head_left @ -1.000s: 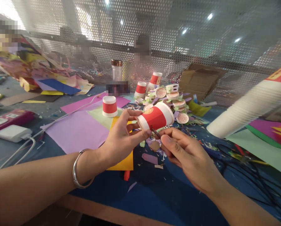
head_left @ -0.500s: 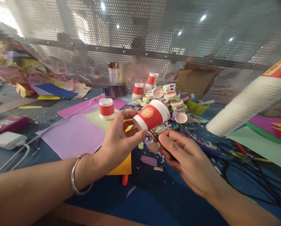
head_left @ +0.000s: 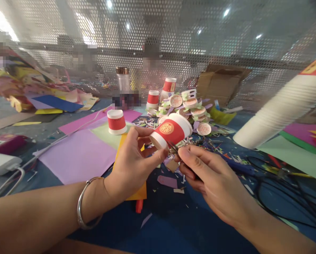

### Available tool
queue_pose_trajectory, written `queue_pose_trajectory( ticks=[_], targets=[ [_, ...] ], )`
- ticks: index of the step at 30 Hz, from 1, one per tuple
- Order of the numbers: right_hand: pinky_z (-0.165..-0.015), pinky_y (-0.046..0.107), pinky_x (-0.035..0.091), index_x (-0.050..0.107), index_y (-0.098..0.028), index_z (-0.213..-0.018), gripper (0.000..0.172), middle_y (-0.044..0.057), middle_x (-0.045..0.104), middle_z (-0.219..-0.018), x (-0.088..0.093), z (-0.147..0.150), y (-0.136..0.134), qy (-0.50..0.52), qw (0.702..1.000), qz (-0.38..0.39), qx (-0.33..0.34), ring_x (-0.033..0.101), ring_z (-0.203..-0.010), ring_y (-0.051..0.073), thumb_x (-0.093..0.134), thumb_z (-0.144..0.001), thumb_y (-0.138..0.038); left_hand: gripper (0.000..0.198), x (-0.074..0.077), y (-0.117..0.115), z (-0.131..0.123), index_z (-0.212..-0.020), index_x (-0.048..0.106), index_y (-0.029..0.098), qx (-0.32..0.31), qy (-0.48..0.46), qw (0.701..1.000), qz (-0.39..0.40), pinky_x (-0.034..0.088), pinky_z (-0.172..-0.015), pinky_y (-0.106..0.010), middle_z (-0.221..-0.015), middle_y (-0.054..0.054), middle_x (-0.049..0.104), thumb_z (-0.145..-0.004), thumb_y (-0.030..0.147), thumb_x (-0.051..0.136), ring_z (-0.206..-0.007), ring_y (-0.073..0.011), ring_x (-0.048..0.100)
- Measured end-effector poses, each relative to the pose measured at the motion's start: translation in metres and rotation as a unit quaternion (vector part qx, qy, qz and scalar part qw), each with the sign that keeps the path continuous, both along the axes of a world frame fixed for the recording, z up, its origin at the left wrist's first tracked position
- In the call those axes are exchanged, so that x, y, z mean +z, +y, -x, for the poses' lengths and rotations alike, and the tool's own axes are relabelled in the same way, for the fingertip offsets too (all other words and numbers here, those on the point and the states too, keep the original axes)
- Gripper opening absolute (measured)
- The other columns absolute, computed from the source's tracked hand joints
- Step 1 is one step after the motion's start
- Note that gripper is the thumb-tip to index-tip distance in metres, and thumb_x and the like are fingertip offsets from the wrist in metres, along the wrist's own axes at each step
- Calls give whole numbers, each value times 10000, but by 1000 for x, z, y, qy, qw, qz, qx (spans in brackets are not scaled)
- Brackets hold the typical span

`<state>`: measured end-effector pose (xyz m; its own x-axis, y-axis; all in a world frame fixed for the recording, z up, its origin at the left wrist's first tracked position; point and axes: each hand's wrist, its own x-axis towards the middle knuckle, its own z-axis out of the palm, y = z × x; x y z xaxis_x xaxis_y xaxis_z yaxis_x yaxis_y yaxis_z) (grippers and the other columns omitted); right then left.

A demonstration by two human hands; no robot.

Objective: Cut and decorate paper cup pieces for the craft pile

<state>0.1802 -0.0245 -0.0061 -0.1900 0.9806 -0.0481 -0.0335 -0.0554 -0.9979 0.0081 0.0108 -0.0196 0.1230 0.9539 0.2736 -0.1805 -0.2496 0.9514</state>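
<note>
My left hand is closed around the base end of a red and white paper cup. The cup is tilted on its side in the air, rim toward the upper right, with a gold round emblem facing up. My right hand grips a pair of dark scissors, most of whose handle the fingers hide. The scissors' narrow tips touch or overlap the lower side of the cup near its base; I cannot tell whether they pierce it. Another paper cup stands upside down to the left.
Cut cup pieces are heaped behind the hands. A tall stack of nested cups leans at right, above black cables. Purple paper, a white charger and a lidded bottle lie or stand leftward. Paper scraps litter the table.
The scissors' tips have moved up and left against the cup's side, and they show more against the red band. My left hand keeps its hold on the cup. The view has shifted slightly.
</note>
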Motion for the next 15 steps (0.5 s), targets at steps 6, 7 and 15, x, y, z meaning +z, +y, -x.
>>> queue_pose_trajectory(
  ticks=[6, 7, 15],
  targets=[
    [-437, 223, 183, 546, -205, -770, 431, -53, 346, -659, -2, 1, 2, 1, 1000, 27, 3, 229, -571, 99, 651, -911, -599, 510, -2, 5, 3, -1161, 495, 196, 6, -21, 1000, 16, 551, -904, -358, -1178, -101, 658, -782, 287, 825, -1101, -233, 663],
    [-436, 223, 179, 548, -205, -771, 431, -53, 343, -657, -1, 1, 2, 1, 1000, 27, 4, 227, -571, 99, 653, -909, -599, 513, -2, 4, 3, -1164, 496, 198, 4, -20, 1000, 17, 552, -902, -359, -1188, -102, 657, -782, 286, 825, -1097, -234, 666],
    [-431, 207, 181, 577, -198, -779, 430, -47, 370, -667, -1, 1, 2, -2, 1000, 25, -12, 262, -578, 91, 677, -890, -601, 425, -1, 7, 3, -1043, 502, 220, 5, -13, 1000, -21, 552, -841, -316, -1101, -39, 690, -777, 252, 832, -948, -166, 675]
  ],
)
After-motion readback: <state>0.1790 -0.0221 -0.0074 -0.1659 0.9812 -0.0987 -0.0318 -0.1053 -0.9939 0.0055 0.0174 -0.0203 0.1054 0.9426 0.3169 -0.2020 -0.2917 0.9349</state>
